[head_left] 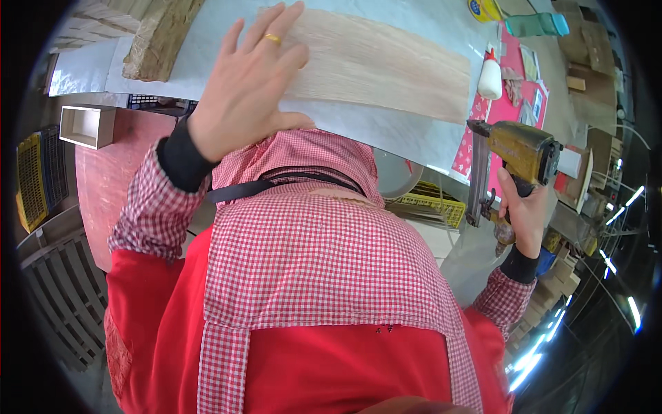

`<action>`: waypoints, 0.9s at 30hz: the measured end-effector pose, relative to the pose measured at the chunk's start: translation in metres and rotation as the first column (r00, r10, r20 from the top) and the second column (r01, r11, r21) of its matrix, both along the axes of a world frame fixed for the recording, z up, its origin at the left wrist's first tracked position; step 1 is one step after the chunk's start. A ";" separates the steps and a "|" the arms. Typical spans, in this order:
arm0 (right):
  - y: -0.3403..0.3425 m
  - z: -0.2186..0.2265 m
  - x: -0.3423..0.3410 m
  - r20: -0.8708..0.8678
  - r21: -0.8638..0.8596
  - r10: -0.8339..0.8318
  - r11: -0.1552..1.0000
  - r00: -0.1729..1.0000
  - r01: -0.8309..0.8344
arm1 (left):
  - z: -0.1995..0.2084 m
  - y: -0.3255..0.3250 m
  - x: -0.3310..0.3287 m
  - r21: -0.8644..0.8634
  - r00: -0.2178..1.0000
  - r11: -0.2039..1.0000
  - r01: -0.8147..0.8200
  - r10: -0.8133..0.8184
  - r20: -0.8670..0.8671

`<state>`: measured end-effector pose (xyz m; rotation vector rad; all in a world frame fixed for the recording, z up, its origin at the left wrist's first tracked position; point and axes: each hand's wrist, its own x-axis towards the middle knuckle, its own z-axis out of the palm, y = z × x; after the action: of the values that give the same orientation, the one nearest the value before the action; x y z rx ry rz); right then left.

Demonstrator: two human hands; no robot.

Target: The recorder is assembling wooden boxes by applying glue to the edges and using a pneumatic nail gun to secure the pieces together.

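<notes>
A long, pale wooden board [386, 65] lies flat on the light marbled worktop [331, 117]. My left hand [255, 86] is spread over the board's left end, fingers apart, a gold ring on one of them. In my right hand [522, 210] is a worn yellow-and-black pneumatic nail gun [520, 148], gripped by its handle. The gun's nose is beside the board's right end; whether the two touch I cannot tell. Its long magazine hangs toward me, and an air fitting shows below my hand.
A white glue bottle [490, 77] with a red tip stands right of the board, near a teal bottle [538, 25]. At the left are a wrapped bundle [162, 38], a small open wooden box [87, 127] on a reddish board, and yellow crates [31, 183].
</notes>
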<state>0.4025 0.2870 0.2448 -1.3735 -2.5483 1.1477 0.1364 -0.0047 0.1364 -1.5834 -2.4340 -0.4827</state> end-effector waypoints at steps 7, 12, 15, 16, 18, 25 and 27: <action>-0.002 0.001 0.001 0.028 -0.057 -0.002 0.998 1.000 0.003 | -0.008 0.026 -0.020 -0.049 0.994 0.997 0.062 -0.058 0.088; -0.001 -0.002 0.000 0.022 -0.076 0.002 0.997 1.000 0.000 | -0.009 0.026 -0.023 -0.082 0.995 0.995 0.057 -0.049 0.087; -0.001 -0.003 0.001 0.042 -0.087 0.001 0.996 0.999 0.003 | -0.010 0.026 -0.023 -0.071 0.997 0.996 0.048 -0.043 0.069; -0.003 -0.005 0.000 0.022 -0.072 -0.011 0.997 1.000 0.013 | -0.011 0.026 -0.023 -0.068 0.997 0.997 0.044 -0.040 0.060; -0.008 -0.008 -0.001 -0.021 -0.043 -0.034 0.999 0.999 0.033 | -0.011 0.027 -0.023 -0.076 0.997 0.996 0.041 -0.035 0.066; -0.032 -0.006 -0.012 0.013 -0.027 -0.017 0.999 1.000 0.017 | -0.014 0.057 0.006 0.044 0.995 0.999 0.011 -0.015 0.103; -0.036 -0.005 -0.015 0.041 -0.049 -0.017 0.999 0.999 0.019 | -0.015 0.063 0.010 0.054 0.992 0.999 0.008 -0.015 0.122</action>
<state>0.3873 0.2508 0.2395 -1.4418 -2.5461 1.2002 0.1462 0.0586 0.1213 -1.5911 -2.4785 -0.6591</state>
